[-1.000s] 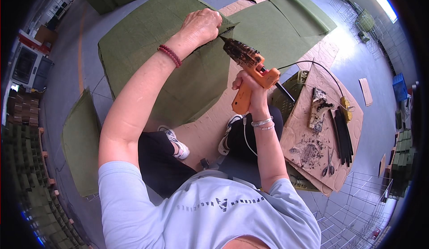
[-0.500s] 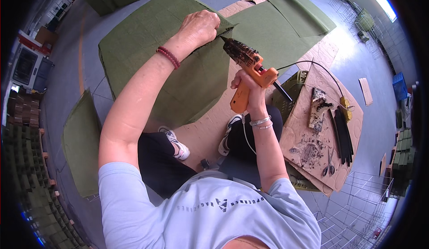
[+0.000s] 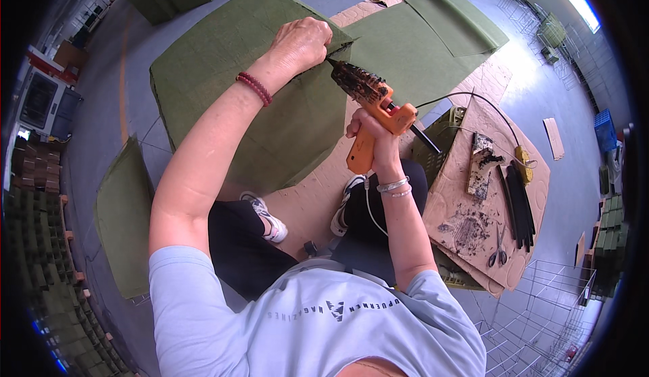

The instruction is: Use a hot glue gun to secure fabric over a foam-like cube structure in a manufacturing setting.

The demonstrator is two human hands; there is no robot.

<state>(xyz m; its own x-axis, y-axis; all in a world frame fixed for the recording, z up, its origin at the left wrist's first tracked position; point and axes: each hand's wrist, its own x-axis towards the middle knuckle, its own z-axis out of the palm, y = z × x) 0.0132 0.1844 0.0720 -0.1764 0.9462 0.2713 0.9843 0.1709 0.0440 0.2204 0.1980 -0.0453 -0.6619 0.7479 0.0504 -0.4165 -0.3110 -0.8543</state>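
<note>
My right hand (image 3: 376,140) grips an orange glue gun (image 3: 364,148), its front end caked in dark glue and a black glue stick (image 3: 426,139) poking out of the back. The nozzle points at the edge of a large green fabric-covered box-like piece (image 3: 209,59), close beside my left hand. With fingers curled, my left hand (image 3: 301,41) pinches that edge near its corner. A dark line of glue runs along part of the edge. Another green sheet (image 3: 419,45) extends away to the right beyond the corner.
To the right, a cardboard-topped stand (image 3: 449,204) holds scissors (image 3: 498,247), black glue sticks (image 3: 517,208) and a glue-smeared block (image 3: 481,167). The gun's cable crosses there. A wire rack (image 3: 534,309) stands at lower right. A green panel (image 3: 124,221) leans at left. Cardboard (image 3: 311,208) lies underfoot.
The glue gun has shifted slightly left and down along the edge, bringing its nozzle nearer my left hand. My left hand has stayed almost still.
</note>
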